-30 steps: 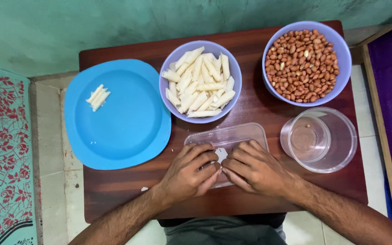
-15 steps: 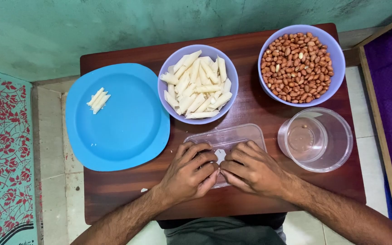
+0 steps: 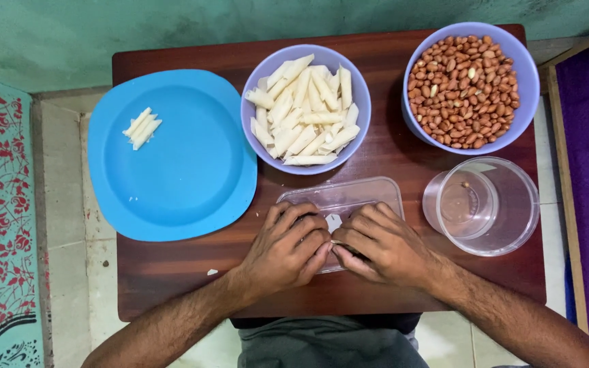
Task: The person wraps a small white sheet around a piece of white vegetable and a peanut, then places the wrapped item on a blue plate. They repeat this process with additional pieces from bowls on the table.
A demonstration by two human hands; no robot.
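Note:
My left hand [image 3: 286, 249] and my right hand [image 3: 383, 244] rest side by side on a clear rectangular plastic tray [image 3: 349, 194] at the table's front middle. Their fingertips pinch a small white piece [image 3: 333, 223] between them; most of it is hidden under the fingers. Just behind the tray stands a lilac bowl [image 3: 306, 109] full of white tube-shaped pasta sticks. A blue plate [image 3: 185, 170] to the left holds three white sticks [image 3: 142, 127] laid together near its far left rim.
A second lilac bowl [image 3: 470, 85] heaped with brown peanuts stands at the back right. A clear round plastic container [image 3: 482, 204] stands right of the tray. The dark wooden table [image 3: 172, 272] is small. A white crumb [image 3: 212, 272] lies near its front left.
Both hands stay together on the tray; the fingers shift slightly around the white piece. The view has drifted a little.

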